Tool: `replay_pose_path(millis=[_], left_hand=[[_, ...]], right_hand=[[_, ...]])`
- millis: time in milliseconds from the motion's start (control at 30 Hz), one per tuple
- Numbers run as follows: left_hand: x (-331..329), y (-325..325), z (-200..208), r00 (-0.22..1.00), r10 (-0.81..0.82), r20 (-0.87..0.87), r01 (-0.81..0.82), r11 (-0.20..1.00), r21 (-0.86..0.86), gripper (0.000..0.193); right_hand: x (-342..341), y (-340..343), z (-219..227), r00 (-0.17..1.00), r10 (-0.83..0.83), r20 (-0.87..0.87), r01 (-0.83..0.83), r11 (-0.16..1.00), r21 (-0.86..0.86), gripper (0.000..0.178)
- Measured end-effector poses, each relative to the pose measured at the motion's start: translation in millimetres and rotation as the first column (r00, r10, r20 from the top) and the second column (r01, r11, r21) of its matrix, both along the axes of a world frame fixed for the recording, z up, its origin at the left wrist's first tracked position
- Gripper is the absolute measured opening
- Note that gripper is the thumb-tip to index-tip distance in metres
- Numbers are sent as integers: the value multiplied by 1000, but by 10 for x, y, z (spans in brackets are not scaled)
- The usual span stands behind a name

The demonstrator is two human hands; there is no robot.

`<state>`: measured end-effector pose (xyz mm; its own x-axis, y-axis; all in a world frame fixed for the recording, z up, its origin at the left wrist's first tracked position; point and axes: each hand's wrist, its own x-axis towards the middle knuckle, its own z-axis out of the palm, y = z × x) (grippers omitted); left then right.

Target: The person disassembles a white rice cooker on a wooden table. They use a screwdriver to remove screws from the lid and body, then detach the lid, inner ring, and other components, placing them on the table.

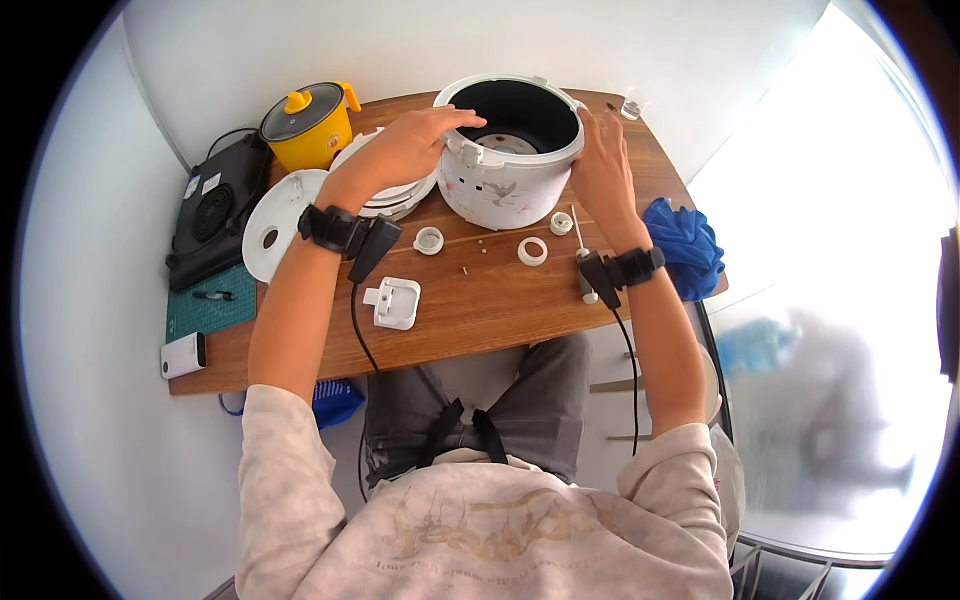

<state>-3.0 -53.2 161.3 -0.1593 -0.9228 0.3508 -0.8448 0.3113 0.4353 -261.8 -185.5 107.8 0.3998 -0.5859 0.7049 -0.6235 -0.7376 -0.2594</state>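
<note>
A white rice cooker body (pixel 495 195) with a dark inside and a flower-and-bird print stands at the far middle of the table, its lid off. My left hand (pixel 415 140) is at its left rim, fingers stretched over the opening and thumb side against the edge. At the right side, my right hand (pixel 603 160) is closed round the rim and wall. Below it lies a screwdriver (pixel 587 285), partly hidden by a wrist strap. Nearer me are a white ring (pixel 532 251), a small round cap (pixel 428 240) and another small cap (pixel 561 223).
Left of the cooker are stacked white lid parts (pixel 405 200), a white disc with a hole (pixel 285 225), a yellow pot (pixel 315 135) and a black appliance (pixel 212 215). A white plastic housing (pixel 398 304) lies in front. Blue cloth (pixel 685 250) sits at the right edge.
</note>
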Motion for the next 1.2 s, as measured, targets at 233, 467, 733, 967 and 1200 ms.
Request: replay_pose_path(millis=[233,467,733,967,1200], left_hand=[[51,-80,-222,988,-21,152,44,988,-149,40],[-201,-67,-158,995,-75,67,80,994,-80,36],[-178,-125,-185,989,-131,68,137,985,-101,39],[-293,-108,-159,980,-55,192,75,993,-94,38],[-393,-133,-102,989,-66,133,63,998,29,38]], right_hand=[[2,192,-92,989,120,-85,-114,991,67,61],[-15,-21,-140,998,60,16,-62,987,145,73],[186,1416,-355,882,471,32,-456,833,314,32],[704,1986,-872,773,627,-94,-576,757,309,45],[859,1952,-1064,770,607,-198,-584,795,165,51]])
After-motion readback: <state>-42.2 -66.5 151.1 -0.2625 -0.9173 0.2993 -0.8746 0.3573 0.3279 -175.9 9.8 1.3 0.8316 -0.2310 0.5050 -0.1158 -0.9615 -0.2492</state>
